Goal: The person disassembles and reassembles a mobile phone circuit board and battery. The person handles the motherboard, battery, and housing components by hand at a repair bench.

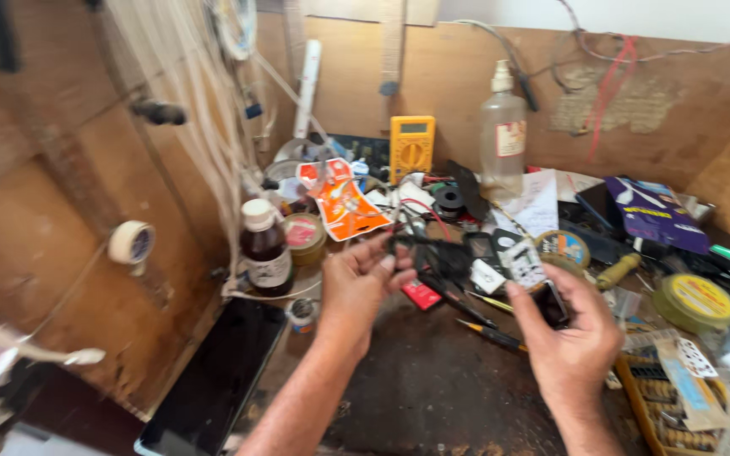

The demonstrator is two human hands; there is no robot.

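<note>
Tangled black cable (433,253) held aloft; small black device (551,304) gripped, tilted.

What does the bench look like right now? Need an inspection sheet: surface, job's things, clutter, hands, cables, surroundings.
Surface: dark stained bench, bare patch only in front of the hands.
Job's things: tangled black cable pinched by the left hand; small dark device gripped by the right hand.
Clutter: yellow multimeter, clear pump bottle, brown bottle, orange packet, round tins, dark tablet.
Hands: both closed, fingers curled on what they hold.
Cables: white wires hang down the left wall; more loop along the back.
Surroundings: brown board walls, tape roll hung at left.
</note>
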